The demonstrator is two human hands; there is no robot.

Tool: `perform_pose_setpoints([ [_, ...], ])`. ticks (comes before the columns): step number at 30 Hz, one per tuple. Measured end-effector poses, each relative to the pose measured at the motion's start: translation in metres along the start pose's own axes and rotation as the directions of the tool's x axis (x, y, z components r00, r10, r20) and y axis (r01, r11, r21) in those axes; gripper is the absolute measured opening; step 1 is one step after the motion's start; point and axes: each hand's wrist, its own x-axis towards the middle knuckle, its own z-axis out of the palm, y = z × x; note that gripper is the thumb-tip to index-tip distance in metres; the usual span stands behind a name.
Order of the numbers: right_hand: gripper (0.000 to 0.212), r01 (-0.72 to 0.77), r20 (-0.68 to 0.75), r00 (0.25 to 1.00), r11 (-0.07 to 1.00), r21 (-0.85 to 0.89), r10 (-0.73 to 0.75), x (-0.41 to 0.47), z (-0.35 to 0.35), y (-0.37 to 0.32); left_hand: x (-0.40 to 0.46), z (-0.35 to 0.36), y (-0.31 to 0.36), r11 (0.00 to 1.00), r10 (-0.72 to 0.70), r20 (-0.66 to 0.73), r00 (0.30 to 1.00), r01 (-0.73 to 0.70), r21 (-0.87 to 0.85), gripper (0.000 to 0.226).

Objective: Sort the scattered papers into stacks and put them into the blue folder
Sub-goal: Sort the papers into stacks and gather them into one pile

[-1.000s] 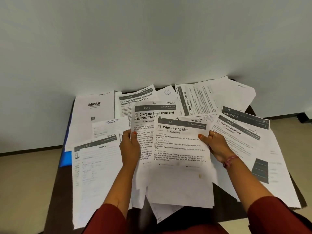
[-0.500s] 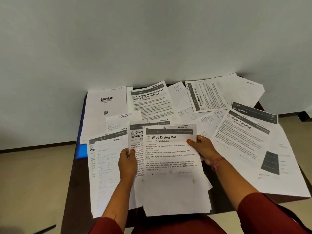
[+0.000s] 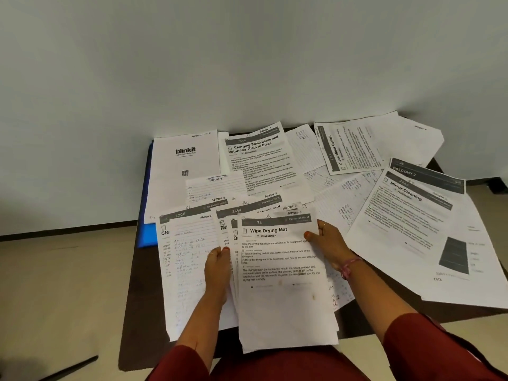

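- Both hands held a small stack of papers (image 3: 286,292) at lower centre of the frame, a "Wipe Drying Mat" sheet on top.
- The left hand (image 3: 218,270) gripped the stack's left edge; the right hand (image 3: 328,243) pinched its right edge, thumb on top.
- Loose sheets (image 3: 406,221) covered the dark counter (image 3: 143,312).
- The blue folder (image 3: 147,232) lay at centre left, mostly buried under a "blinkit" sheet (image 3: 187,166).

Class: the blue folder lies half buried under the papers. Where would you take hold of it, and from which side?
Probably grip the blue folder by its bare left edge, coming from the table's left side: only that strip shows, while the blinkit sheet covers the rest.
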Motion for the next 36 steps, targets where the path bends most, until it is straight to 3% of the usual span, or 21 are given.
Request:
perform_pose_setpoints([
  [11,0.046,0.054,-0.122,0.991,0.996,-0.066,-0.062,-0.013,0.017,0.004,0.003,-0.006,-0.003,0.999,0.054,0.036,0.998,-0.054,-0.001,0.015],
  [20,0.034,0.022,-0.317,0.948,0.999,-0.043,-0.034,-0.004,0.026,0.006,0.006,-0.009,-0.004,0.996,0.058,0.043,0.997,-0.061,0.063,0.018],
  [27,0.024,0.096,-0.364,0.928,0.994,0.047,-0.073,0.004,0.039,-0.014,0.009,-0.01,0.0,0.991,0.062,0.05,0.997,-0.067,0.117,0.024],
  [36,0.034,0.076,-0.318,0.944,0.996,-0.046,-0.086,0.022,0.053,-0.028,0.012,-0.013,0.0,0.983,0.069,0.073,0.995,-0.08,0.164,0.033],
])
